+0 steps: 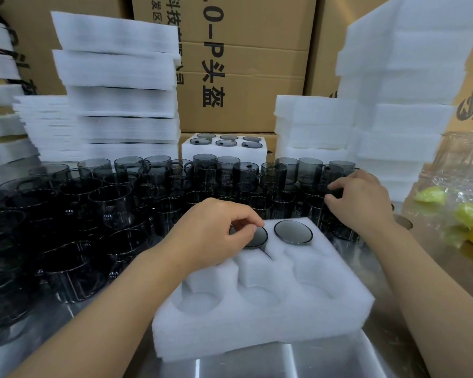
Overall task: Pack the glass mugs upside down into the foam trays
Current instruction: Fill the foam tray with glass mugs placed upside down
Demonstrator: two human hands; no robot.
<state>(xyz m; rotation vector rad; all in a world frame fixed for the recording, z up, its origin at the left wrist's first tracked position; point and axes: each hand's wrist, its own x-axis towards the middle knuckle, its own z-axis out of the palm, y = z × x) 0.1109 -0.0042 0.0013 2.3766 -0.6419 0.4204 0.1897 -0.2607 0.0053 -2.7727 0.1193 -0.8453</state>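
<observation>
Behind the bench, cartons (246, 64): stacked brown boxes walling off the back, so all work happens in the strip in front of them.
Foam stacks (120, 77): white trays piled high on the left, with another pile on the right (399, 91). Probably kept close so the next tray is one reach away.
Bench (257, 361): steel top carrying everything below.
Loose mugs (107, 203): dark smoked glass, upright, crowded across the left and middle of the bench. They stand just beyond the tray, which keeps the pick short.
Foam tray (257, 323): lies flat right in front of the person, two rows of three round pockets.
Plastic bag (453, 170): crumpled clear film at far right with something yellow inside, off the working path.
Packed tray (257, 151): farther back in the middle, six mug bases showing. Looks finished and pushed clear.
Left hand (216, 236): over the far row, thumb and forefinger pinching the base edge of the middle mug (258, 238). Judged to be seating or turning it so the handle finds its slot. Whether the far-left pocket under the palm is filled, cannot tell.
Right hand (361, 203): out at the right edge of the crowd, fingers curled round the top of an edge mug (340, 230), mostly covered. Likely fetching the next one while the other hand finishes.
Right mug (293, 232): far-right pocket, base up and rim down, so the foam guards the lip.
Near pockets (260, 297): all three empty, so the tray is under half done.
</observation>
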